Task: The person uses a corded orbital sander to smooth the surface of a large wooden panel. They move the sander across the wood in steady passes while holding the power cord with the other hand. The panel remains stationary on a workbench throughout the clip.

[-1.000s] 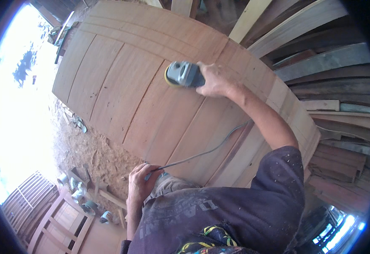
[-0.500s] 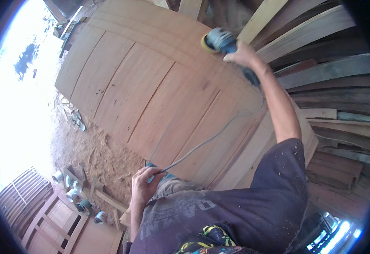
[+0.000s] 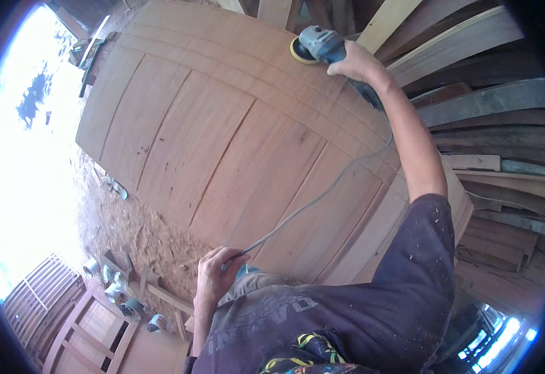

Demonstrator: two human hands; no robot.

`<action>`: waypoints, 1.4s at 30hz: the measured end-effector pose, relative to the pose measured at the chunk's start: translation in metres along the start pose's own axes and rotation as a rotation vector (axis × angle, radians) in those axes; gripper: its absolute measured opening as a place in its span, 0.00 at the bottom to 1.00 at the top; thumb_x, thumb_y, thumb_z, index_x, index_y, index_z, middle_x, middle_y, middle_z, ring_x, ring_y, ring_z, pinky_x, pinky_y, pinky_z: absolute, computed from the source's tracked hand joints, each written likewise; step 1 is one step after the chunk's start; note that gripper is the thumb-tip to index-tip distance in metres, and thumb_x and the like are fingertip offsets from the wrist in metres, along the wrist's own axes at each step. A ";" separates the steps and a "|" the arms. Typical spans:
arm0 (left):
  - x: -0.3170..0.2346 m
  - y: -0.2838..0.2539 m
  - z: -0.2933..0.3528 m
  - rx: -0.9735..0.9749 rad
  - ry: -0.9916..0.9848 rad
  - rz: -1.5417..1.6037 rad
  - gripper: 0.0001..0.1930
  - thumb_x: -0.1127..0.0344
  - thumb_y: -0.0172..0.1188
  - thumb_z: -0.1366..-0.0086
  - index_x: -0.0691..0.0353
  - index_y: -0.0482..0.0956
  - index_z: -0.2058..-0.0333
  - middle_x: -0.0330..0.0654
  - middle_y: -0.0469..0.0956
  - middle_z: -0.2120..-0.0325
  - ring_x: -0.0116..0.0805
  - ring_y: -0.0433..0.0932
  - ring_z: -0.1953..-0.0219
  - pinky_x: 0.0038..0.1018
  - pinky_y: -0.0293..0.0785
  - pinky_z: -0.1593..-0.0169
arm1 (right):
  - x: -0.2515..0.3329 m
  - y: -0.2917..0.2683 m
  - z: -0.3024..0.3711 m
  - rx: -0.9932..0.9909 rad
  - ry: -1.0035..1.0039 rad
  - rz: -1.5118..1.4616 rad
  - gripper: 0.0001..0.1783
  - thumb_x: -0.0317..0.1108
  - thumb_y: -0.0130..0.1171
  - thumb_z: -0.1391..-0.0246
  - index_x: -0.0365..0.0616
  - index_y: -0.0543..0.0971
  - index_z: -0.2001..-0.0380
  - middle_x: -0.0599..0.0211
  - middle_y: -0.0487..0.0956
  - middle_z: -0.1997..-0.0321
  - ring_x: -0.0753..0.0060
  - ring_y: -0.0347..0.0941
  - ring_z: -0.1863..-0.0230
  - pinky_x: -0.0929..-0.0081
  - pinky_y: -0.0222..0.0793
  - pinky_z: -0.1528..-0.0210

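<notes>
A large panelled wooden door (image 3: 222, 143) lies flat in front of me, with dark grooves between its boards. My right hand (image 3: 356, 62) is wrapped round an angle grinder (image 3: 322, 43) with a grey head and a yellow-edged disc (image 3: 300, 51). The disc is at the door's far right edge; whether it touches the wood I cannot tell. From the grinder's rear a grey power cord (image 3: 313, 202) runs slackly over the door to my left hand (image 3: 217, 268). That hand is closed on the cord close to my waist.
Stacked planks (image 3: 484, 106) fan out along the right, close to the grinder. Sawdust-covered ground (image 3: 151, 227) lies to the left. At lower left are power tools (image 3: 132, 308), a slatted frame (image 3: 42, 293) and another panelled wooden piece (image 3: 151, 349).
My right hand and the grinder have shifted slightly up and left along the door's far edge. My left hand still grips the cord. The view has tilted a little.
</notes>
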State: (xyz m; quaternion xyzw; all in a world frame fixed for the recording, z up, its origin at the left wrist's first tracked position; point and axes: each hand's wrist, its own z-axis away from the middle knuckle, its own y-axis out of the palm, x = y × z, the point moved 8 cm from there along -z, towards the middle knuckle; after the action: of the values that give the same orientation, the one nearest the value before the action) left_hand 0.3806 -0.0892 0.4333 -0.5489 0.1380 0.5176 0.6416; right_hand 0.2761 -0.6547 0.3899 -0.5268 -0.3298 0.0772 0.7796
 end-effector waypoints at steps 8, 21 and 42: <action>-0.001 0.001 0.011 -0.013 0.022 0.003 0.08 0.66 0.77 0.34 0.62 0.91 0.61 0.47 0.90 0.67 0.47 0.90 0.63 0.38 0.84 0.58 | 0.012 0.021 0.054 0.035 -0.016 -0.104 0.29 0.48 0.79 0.59 0.38 0.88 0.58 0.50 0.91 0.59 0.50 0.89 0.53 0.56 0.82 0.46; 0.016 -0.019 0.049 -0.103 -0.016 0.014 0.09 0.65 0.78 0.37 0.60 0.90 0.61 0.46 0.88 0.67 0.49 0.88 0.62 0.41 0.82 0.57 | 0.044 0.032 0.073 0.044 -0.090 -0.028 0.24 0.42 0.78 0.57 0.36 0.88 0.60 0.50 0.89 0.64 0.51 0.89 0.59 0.56 0.83 0.53; 0.073 -0.020 0.123 -0.301 -0.044 0.164 0.08 0.68 0.78 0.37 0.60 0.90 0.61 0.44 0.88 0.67 0.44 0.87 0.62 0.38 0.82 0.56 | 0.136 0.110 0.184 0.068 -0.184 -0.003 0.30 0.39 0.79 0.57 0.38 0.84 0.50 0.50 0.91 0.57 0.48 0.91 0.53 0.53 0.85 0.48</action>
State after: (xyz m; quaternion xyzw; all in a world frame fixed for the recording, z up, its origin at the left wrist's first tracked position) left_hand 0.3801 0.0553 0.4345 -0.6141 0.0894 0.5950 0.5107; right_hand 0.2967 -0.4016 0.3948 -0.4901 -0.3982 0.1352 0.7635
